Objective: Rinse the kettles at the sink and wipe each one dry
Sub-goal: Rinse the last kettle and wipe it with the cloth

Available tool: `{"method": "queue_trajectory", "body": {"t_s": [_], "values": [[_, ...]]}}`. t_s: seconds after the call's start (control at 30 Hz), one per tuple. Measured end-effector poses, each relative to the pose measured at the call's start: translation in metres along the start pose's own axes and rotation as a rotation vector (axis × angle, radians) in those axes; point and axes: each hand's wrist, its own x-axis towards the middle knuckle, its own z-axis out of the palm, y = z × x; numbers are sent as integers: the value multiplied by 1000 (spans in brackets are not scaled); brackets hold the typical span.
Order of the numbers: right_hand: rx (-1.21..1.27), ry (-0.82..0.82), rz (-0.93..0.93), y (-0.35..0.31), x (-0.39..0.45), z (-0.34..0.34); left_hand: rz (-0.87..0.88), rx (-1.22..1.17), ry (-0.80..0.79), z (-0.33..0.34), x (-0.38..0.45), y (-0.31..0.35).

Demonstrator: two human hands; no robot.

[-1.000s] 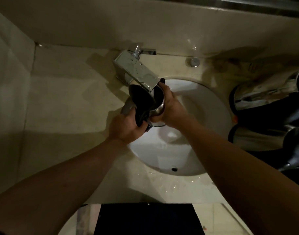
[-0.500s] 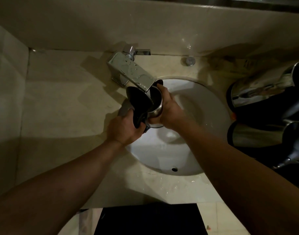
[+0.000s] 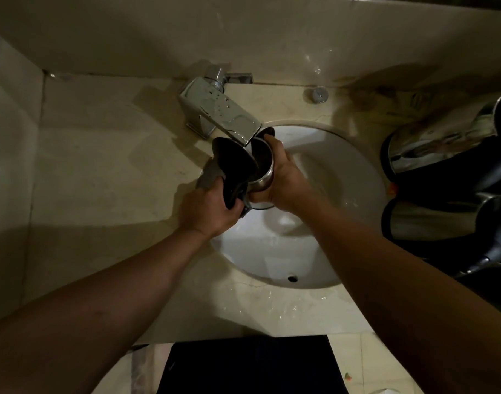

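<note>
Nearest me, at the front edge of the desk (image 3: 87, 172), my two forearms reach out over the sink (image 3: 357, 177). My left hand (image 3: 208, 209) has its fingers wrapped tight around the black handle of the kettle (image 3: 260, 169), close by the hinge, and the black lid (image 3: 232, 157) stands flipped open above that hand. My right hand (image 3: 283, 180) cups the steel body from the other side, fingers curled round it, so the kettle hangs tilted over the back-left part of the basin with its open mouth right under the spout of the tap (image 3: 218, 109). I cannot tell whether water is running; the light is too dim.

I judge this one to be in its rinse, with nothing wiped yet, and no cloth shows anywhere. At the right edge of the desk two more kettles wait, a nearer kettle (image 3: 431, 220) and a farther kettle (image 3: 442, 146), both lying beside the basin. Whether they are rinsed already I cannot say. So most of the job seems left.
</note>
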Motion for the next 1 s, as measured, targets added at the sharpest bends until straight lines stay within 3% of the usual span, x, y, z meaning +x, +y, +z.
{"method": "queue_trajectory", "body": {"t_s": [1.0], "values": [[58,58,19,7,-5,11,49,122,5,2,0,-1]]}}
